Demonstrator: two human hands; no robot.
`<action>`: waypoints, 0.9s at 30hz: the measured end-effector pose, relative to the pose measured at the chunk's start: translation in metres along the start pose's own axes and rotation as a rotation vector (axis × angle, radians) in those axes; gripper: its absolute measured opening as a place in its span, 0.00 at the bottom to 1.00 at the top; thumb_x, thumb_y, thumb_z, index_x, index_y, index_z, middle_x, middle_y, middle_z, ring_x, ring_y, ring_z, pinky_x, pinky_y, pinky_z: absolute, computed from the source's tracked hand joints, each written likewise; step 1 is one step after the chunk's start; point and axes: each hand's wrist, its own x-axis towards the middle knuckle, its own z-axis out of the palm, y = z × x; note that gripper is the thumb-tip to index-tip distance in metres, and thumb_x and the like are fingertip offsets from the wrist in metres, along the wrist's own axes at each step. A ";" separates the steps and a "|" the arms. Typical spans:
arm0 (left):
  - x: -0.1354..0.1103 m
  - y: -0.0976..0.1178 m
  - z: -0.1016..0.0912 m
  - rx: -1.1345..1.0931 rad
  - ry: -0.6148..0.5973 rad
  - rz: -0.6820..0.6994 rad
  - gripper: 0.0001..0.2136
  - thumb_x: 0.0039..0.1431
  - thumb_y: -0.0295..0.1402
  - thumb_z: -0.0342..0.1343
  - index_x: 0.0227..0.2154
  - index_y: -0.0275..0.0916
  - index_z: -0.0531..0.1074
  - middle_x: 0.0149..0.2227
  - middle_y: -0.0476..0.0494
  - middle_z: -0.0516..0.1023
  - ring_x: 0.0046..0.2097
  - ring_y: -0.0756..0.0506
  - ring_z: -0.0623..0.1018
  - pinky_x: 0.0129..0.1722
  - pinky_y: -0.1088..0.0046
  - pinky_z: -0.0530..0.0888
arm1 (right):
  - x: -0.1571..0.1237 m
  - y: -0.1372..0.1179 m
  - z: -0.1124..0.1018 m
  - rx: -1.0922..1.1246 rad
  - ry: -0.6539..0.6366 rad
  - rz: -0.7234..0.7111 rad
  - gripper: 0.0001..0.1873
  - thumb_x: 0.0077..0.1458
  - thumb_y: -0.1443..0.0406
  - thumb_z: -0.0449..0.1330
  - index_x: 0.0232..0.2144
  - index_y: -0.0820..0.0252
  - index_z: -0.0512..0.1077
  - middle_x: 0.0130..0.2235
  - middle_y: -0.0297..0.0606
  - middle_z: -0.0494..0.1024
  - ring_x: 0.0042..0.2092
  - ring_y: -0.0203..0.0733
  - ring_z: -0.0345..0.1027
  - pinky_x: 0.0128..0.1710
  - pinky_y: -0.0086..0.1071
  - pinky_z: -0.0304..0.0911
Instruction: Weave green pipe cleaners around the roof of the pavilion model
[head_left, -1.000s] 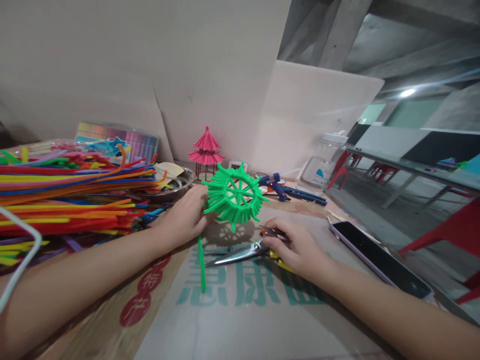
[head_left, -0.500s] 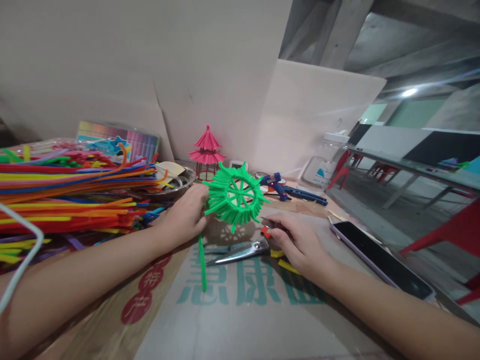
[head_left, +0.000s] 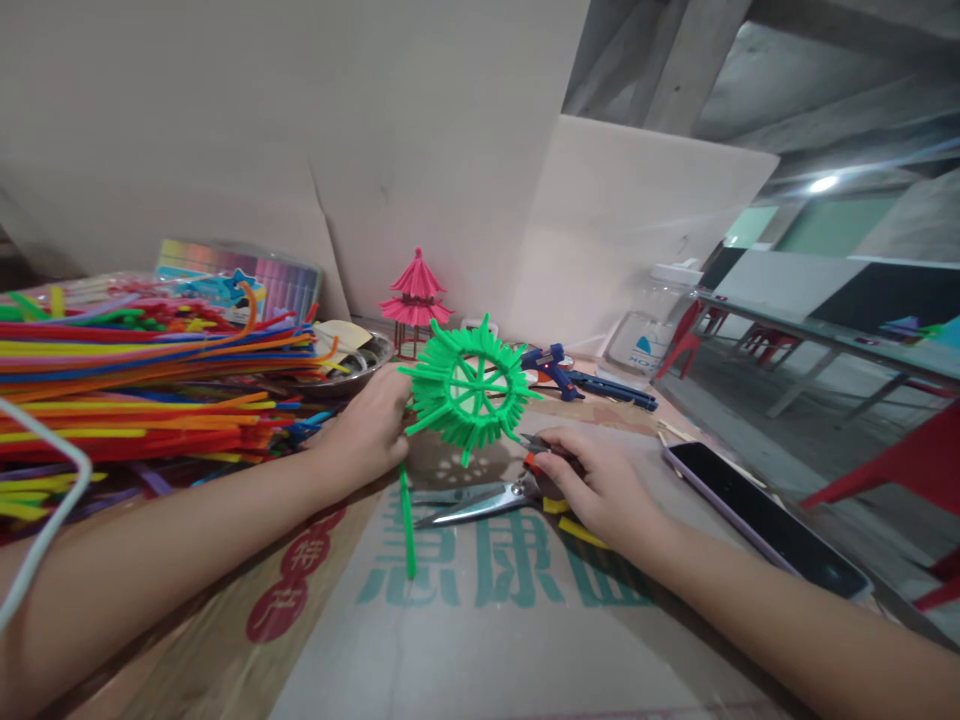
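My left hand [head_left: 366,432] is closed on the rim of a green pipe-cleaner wheel [head_left: 469,388] and holds it upright above the cardboard sheet [head_left: 480,640]. A green stem [head_left: 406,522] hangs from the wheel down to the sheet. My right hand [head_left: 600,488] is closed on a small red-handled cutter [head_left: 534,450], whose metal tip touches the wheel's lower right spokes. A pair of scissors [head_left: 469,503] lies flat on the cardboard just below that hand.
A big pile of coloured pipe cleaners [head_left: 150,390] fills the left side, with a marker case [head_left: 240,275] behind it. A pink pagoda model [head_left: 415,300], a metal dish [head_left: 364,362], a blue glue gun [head_left: 559,368] and a plastic jar [head_left: 645,330] stand at the back. A phone [head_left: 765,515] lies right.
My right hand has risen from beside the scissors and moved left and up, bringing the cutter's tip to the wheel. The left hand has kept hold and tilted the wheel slightly.
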 end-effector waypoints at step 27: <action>0.002 0.002 -0.002 -0.041 -0.007 0.027 0.13 0.51 0.27 0.51 0.41 0.37 0.69 0.46 0.35 0.73 0.52 0.33 0.70 0.53 0.51 0.70 | 0.000 0.000 0.000 -0.021 -0.062 0.021 0.14 0.68 0.62 0.51 0.37 0.57 0.76 0.38 0.40 0.84 0.39 0.46 0.76 0.38 0.36 0.65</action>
